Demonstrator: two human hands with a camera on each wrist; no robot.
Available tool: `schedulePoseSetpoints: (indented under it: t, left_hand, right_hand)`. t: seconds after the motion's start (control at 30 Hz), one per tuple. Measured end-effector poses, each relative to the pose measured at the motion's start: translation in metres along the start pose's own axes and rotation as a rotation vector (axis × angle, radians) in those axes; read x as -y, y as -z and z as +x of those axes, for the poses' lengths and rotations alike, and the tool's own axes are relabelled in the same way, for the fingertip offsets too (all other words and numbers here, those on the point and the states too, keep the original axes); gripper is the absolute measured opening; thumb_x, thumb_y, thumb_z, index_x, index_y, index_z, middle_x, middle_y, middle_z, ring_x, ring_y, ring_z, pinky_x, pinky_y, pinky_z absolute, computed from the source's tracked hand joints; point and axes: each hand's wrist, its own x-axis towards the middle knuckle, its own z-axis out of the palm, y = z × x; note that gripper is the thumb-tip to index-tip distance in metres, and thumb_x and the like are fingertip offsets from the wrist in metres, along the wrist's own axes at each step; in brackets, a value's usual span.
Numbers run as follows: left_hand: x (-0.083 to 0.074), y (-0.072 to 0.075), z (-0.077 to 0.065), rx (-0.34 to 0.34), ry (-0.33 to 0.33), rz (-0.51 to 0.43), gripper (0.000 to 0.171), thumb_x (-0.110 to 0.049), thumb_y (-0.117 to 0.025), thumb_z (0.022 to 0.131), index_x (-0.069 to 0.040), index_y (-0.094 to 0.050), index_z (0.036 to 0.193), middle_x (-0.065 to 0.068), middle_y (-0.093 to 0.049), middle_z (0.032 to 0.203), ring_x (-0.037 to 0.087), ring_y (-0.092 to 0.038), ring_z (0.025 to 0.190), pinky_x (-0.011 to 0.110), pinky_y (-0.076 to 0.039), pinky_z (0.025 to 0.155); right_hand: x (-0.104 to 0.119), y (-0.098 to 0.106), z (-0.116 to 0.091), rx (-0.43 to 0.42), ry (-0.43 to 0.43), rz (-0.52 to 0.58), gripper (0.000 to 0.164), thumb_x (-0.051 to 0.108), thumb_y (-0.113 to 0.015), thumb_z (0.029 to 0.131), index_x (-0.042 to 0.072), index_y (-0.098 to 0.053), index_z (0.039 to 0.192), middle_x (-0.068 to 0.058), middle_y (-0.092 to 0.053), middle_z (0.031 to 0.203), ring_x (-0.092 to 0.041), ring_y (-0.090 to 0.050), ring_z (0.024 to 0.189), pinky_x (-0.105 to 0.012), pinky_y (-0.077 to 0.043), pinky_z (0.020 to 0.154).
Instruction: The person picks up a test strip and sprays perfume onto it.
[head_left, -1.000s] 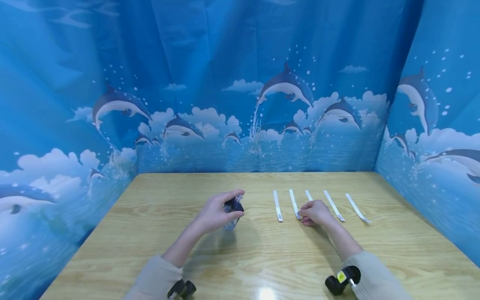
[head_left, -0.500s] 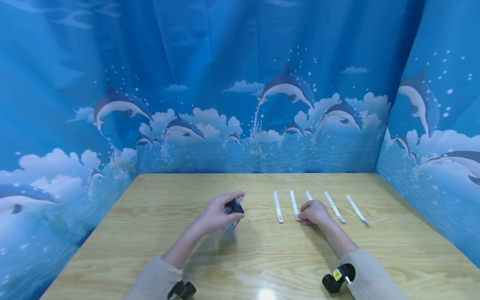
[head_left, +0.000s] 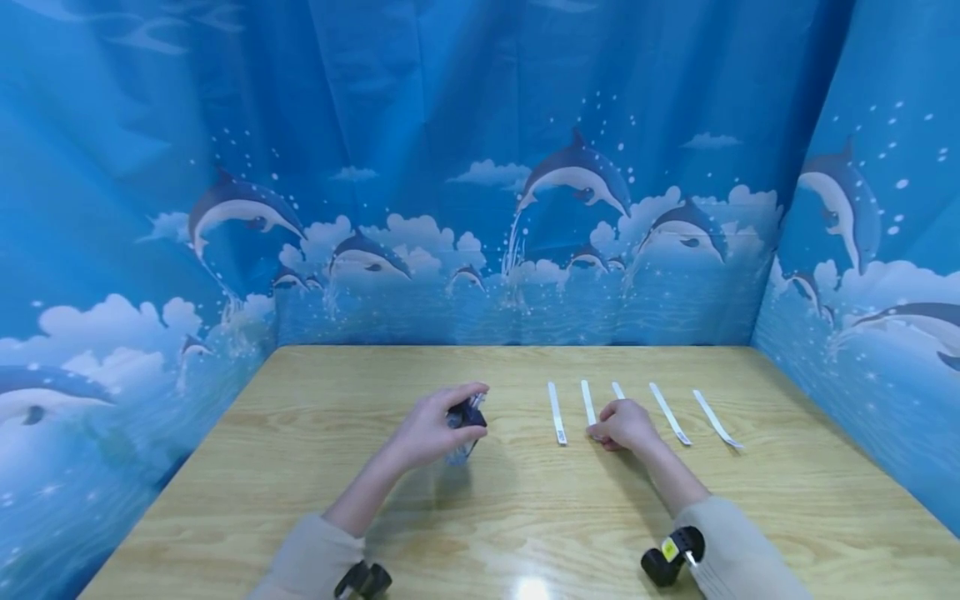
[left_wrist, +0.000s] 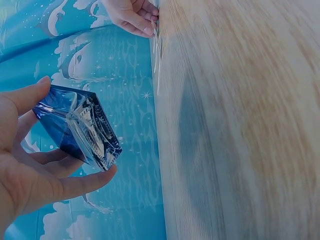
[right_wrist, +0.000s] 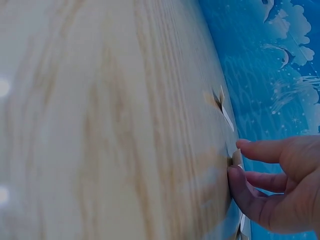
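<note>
Hardly anything has shifted over the last second; the right hand (head_left: 624, 423) has edged slightly towards the left along the row of strips, and the left hand (head_left: 429, 429) stays where it was with its pouch. Blue dolphin-print curtain (head_left: 480, 167) walls in the back and both sides; the wooden counter (head_left: 525, 517) fills the lower half of the head view; beige sleeves (head_left: 315, 554) cover both forearms, each with a small black wrist camera (head_left: 671, 557) near the cuff. Five white strips (head_left: 556, 412) lie side by side on the counter, right of centre, running away from the person; the right hand rests on the near ends of the second and third, and in the right wrist view its thumb and forefinger pinch the near end of one strip (right_wrist: 236, 159) against the wood, the other fingers loosely curled. Left of the strips, apart from them, the left hand holds a small shiny blue foil pouch (left_wrist: 79, 126) just above the counter, pinched between thumb and fingertips, the pouch tilted on a corner.
</note>
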Motion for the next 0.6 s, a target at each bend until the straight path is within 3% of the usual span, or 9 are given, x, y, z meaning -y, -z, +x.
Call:
schedulePoseSetpoints:
  t: [0.17,0.3,0.43,0.6]
  left_hand:
    - [-0.0006,-0.0001,-0.0002,0.002,0.000,0.000,0.054,-0.024,-0.070,0.084,-0.020,-0.050,0.134,0.004,-0.052,0.133,0.028,-0.049,0.119,0.045,-0.043,0.092]
    - [-0.0006,0.0006,-0.0003,0.006,0.001,-0.004,0.055,-0.024,-0.070,0.084,-0.020,-0.050,0.135,0.004,-0.052,0.133,0.028,-0.049,0.119,0.045,-0.044,0.092]
    - [-0.0003,0.0009,-0.0003,0.009,0.006,-0.006,0.055,-0.024,-0.070,0.084,-0.021,-0.050,0.135,0.004,-0.052,0.133,0.028,-0.049,0.118,0.045,-0.044,0.092]
    - [-0.0009,0.0002,-0.0002,0.008,0.030,0.002,0.056,-0.025,-0.070,0.084,-0.022,-0.049,0.136,0.005,-0.051,0.134,0.029,-0.048,0.120,0.046,-0.043,0.093]
  right_hand:
    - [0.0053,-0.0010,-0.0032,-0.010,0.035,-0.092,0.028,-0.004,-0.073,0.068,-0.010,-0.053,0.086,-0.012,-0.058,0.066,-0.009,-0.055,0.047,-0.023,-0.050,0.048]
    - [0.0056,-0.0016,-0.0009,-0.007,0.017,-0.100,0.032,-0.009,-0.071,0.066,-0.014,-0.054,0.093,-0.021,-0.057,0.080,-0.011,-0.057,0.050,-0.023,-0.051,0.050]
    - [0.0030,-0.0011,-0.0003,-0.010,0.004,-0.040,0.034,-0.012,-0.070,0.065,-0.015,-0.054,0.094,-0.025,-0.055,0.084,-0.011,-0.056,0.049,-0.023,-0.052,0.050]
    - [-0.0004,0.0012,-0.0016,0.002,-0.003,0.051,0.030,-0.013,-0.069,0.067,-0.016,-0.055,0.094,-0.018,-0.056,0.078,-0.009,-0.054,0.047,-0.023,-0.051,0.049]
